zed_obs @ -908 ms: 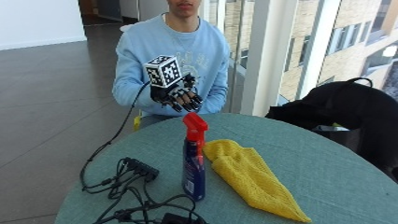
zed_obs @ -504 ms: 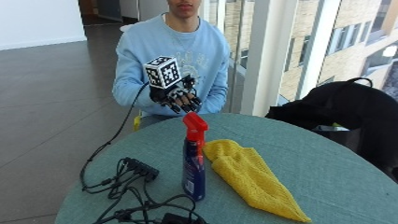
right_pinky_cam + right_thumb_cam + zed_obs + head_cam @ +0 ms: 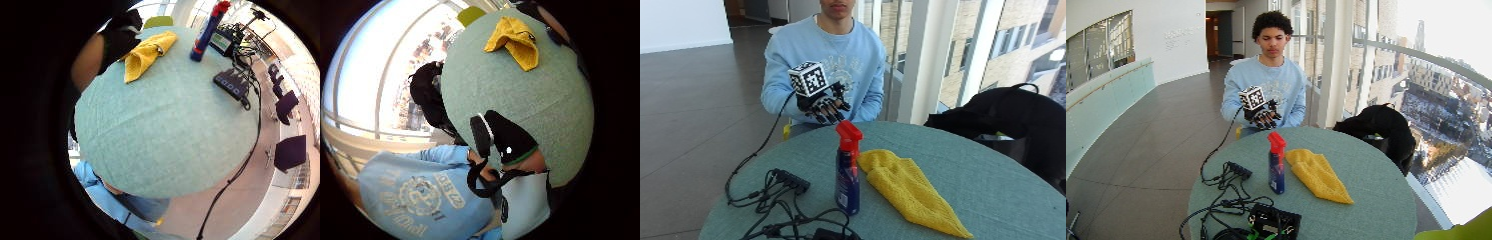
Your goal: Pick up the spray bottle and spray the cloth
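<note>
Outside view: hands (image 3: 823, 106) spread, holding nothing; spray bottle (image 3: 848, 175) label unreadable.

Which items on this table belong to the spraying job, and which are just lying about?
Job: spray bottle, standing untouched; yellow cloth beside it; gloved right hand, raised above the table edge.
Lying about: black cables and power strip; black bag past the table.

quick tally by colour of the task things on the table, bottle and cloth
blue with a red trigger: 1, the spray bottle, standing upright
yellow: 1, the cloth, lying crumpled beside the bottle
total: 2
The gloved right hand is raised over the table's far edge and holds neither.
</note>
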